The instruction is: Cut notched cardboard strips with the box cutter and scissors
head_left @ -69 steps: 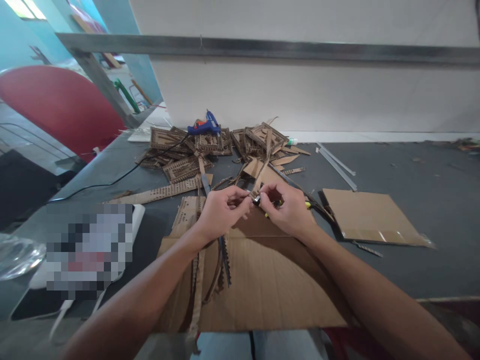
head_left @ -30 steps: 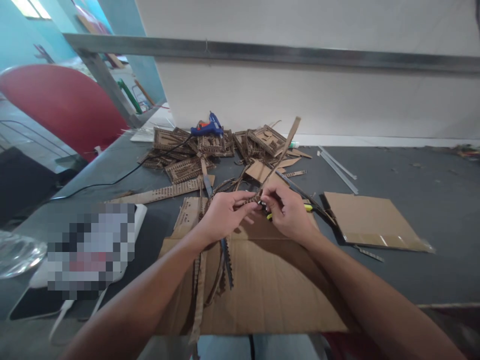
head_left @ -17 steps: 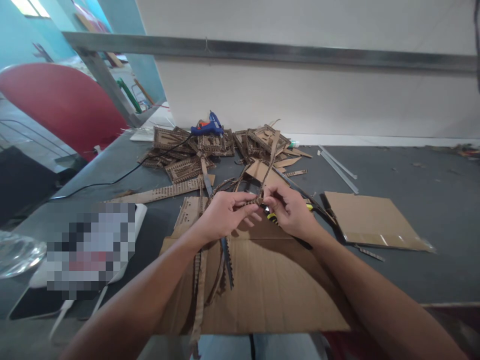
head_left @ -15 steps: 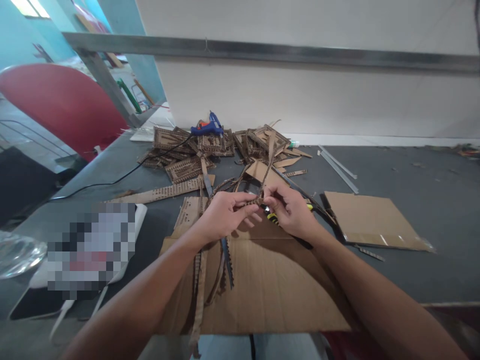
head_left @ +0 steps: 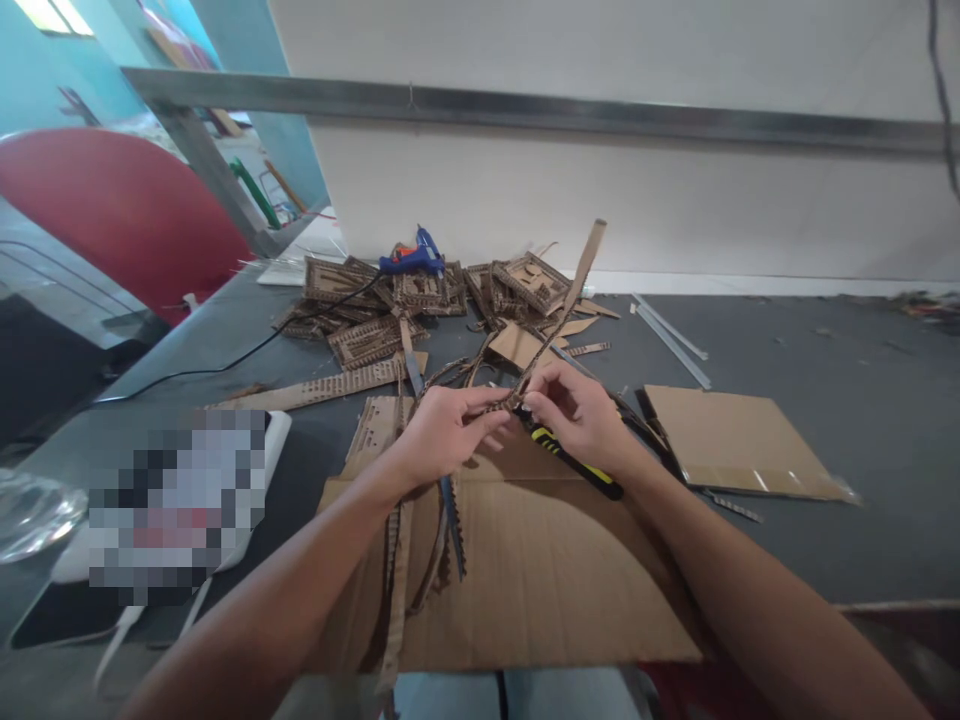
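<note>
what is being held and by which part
The left hand pinches a cardboard strip by its nearer part; whether the right hand holds it or the black-yellow tool cannot be told.

**Left hand (head_left: 444, 430) and right hand (head_left: 576, 418) pinching side by side**

The left thumb (head_left: 484, 427) lies below its outstretched index finger (head_left: 480, 396), other fingers showing beneath. Just beside those tips, the right thumb (head_left: 543, 408) presses toward its curled index finger. Behind the fingers, both forearms (head_left: 322, 555) spread outward.
</note>
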The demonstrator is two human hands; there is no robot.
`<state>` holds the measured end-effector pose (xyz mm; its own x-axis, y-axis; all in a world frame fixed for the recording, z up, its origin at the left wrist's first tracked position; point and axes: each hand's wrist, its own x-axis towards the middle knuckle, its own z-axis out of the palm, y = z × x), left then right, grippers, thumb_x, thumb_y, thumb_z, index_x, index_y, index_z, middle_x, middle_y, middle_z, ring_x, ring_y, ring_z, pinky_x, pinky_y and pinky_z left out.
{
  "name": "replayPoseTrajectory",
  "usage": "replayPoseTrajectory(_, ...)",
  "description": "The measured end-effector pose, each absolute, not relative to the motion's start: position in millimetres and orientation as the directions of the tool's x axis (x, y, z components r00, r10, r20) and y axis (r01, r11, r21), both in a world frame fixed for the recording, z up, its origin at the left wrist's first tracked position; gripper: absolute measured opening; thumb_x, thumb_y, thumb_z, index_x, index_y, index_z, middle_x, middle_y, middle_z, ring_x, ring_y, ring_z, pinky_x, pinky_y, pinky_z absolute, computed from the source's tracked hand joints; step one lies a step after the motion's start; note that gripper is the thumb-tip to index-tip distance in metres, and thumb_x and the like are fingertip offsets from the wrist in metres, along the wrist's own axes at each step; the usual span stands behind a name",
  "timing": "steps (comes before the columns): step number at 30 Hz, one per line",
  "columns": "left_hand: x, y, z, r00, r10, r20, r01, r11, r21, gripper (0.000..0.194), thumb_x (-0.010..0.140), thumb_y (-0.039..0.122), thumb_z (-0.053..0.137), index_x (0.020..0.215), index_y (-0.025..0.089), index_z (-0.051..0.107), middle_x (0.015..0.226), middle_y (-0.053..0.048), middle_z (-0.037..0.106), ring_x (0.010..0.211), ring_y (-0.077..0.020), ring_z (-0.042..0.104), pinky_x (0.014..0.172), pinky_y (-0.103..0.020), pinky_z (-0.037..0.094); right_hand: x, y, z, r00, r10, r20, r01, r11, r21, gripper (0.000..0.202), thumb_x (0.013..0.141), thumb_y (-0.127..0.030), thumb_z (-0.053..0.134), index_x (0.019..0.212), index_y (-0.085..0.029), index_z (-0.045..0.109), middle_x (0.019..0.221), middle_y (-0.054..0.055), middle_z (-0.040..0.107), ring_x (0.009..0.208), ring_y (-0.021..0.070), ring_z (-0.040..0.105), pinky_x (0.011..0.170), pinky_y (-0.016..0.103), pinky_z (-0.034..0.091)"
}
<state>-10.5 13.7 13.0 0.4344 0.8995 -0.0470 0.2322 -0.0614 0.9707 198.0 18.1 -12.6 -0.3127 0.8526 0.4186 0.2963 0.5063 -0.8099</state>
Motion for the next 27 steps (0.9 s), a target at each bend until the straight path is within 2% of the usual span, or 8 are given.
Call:
replayPoseTrajectory(3, -10.8, 15.9, 6.5, 0.435, 0.9, 0.03, 0.242, -0.149, 0.959, 0.035, 0.088, 0.032, 0.067, 0.118, 0.015, 0.073, 0.099, -0.008, 0.079, 0.074, -0.0215, 0.077, 0.068, -0.032, 0.066, 194.2, 18.2, -12.5, -0.304, 0.788, 0.535, 0.399, 0.615, -0.68, 0.022, 0.09, -0.041, 0.067, 0.091, -0.022, 0.057, 0.074, 0.0, 0.059, 0.064, 0.014, 0.054, 0.061, 0.027, 0.045)
replayPoseTrajectory(7, -9.6, 16.4, 0.2, 0.442, 0.896, 0.046, 0.236, -0.165, 0.958, 0.035, 0.087, 0.035, 0.068, 0.116, 0.015, 0.072, 0.104, -0.008, 0.078, 0.08, -0.0223, 0.077, 0.072, -0.033, 0.066, 190.9, 18.7, -8.4, -0.34, 0.7, 0.628, 0.43, 0.709, -0.559, 0.017, 0.095, -0.029, 0.06, 0.08, -0.023, 0.054, 0.077, 0.002, 0.062, 0.072, 0.0162, 0.058, 0.068, 0.028, 0.047)
replayPoseTrajectory(10, -7.0, 16.5, 1.0, 0.457, 0.889, 0.033, 0.127, -0.101, 0.987, 0.044, 0.085, 0.04, 0.07, 0.121, 0.014, 0.067, 0.11, -0.01, 0.077, 0.09, -0.0227, 0.076, 0.075, -0.033, 0.065, 189.1, 16.6, -7.2, -0.366, 0.656, 0.66, 0.453, 0.745, -0.49, 0.014, 0.096, -0.022, 0.055, 0.082, -0.023, 0.055, 0.083, 0.003, 0.064, 0.077, 0.0161, 0.061, 0.071, 0.028, 0.049)
replayPoseTrajectory(13, -5.1, 17.3, 4.7, 0.448, 0.894, -0.005, 0.06, -0.025, 0.998, 0.055, 0.085, 0.044, 0.07, 0.127, 0.01, 0.062, 0.107, -0.014, 0.077, 0.091, -0.0236, 0.075, 0.074, -0.032, 0.064, 186.8, 12.6, -8.7, -0.386, 0.598, 0.702, 0.485, 0.779, -0.398, 0.015, 0.097, -0.017, 0.049, 0.086, -0.024, 0.057, 0.089, 0.004, 0.066, 0.083, 0.0159, 0.063, 0.074, 0.028, 0.05)
replayPoseTrajectory(17, -6.6, 19.1, 7.8, 0.442, 0.897, -0.017, -0.066, 0.052, 0.996, 0.052, 0.083, 0.044, 0.074, 0.122, 0.01, 0.064, 0.098, -0.011, 0.078, 0.089, -0.0207, 0.075, 0.079, -0.029, 0.061, 186.1, 7.8, -7.0, -0.415, 0.531, 0.739, 0.517, 0.806, -0.289, 0.018, 0.099, -0.016, 0.046, 0.094, -0.025, 0.061, 0.095, 0.005, 0.067, 0.088, 0.0165, 0.063, 0.076, 0.028, 0.052)
replayPoseTrajectory(22, -9.8, 21.1, 7.1, 0.505, 0.859, -0.083, -0.177, 0.197, 0.964, 0.05, 0.073, 0.037, 0.085, 0.113, 0.011, 0.069, 0.089, -0.008, 0.078, 0.081, -0.0181, 0.075, 0.082, -0.029, 0.058, 190.2, 5.8, 0.9, -0.528, 0.457, 0.716, 0.473, 0.858, -0.2, 0.02, 0.098, -0.013, 0.048, 0.095, -0.024, 0.064, 0.098, 0.006, 0.07, 0.098, 0.019, 0.062, 0.087, 0.033, 0.054)
replayPoseTrajectory(27, -10.8, 23.4, 4.9, 0.532, 0.842, -0.085, -0.211, 0.229, 0.95, 0.039, 0.073, 0.032, 0.085, 0.103, 0.01, 0.072, 0.091, -0.009, 0.077, 0.081, -0.0171, 0.073, 0.08, -0.027, 0.057, 189.8, 6.1, 0.9, -0.47, 0.421, 0.776, 0.458, 0.868, -0.193, 0.015, 0.097, -0.011, 0.053, 0.095, -0.021, 0.063, 0.099, 0.007, 0.071, 0.097, 0.0181, 0.064, 0.087, 0.033, 0.055)
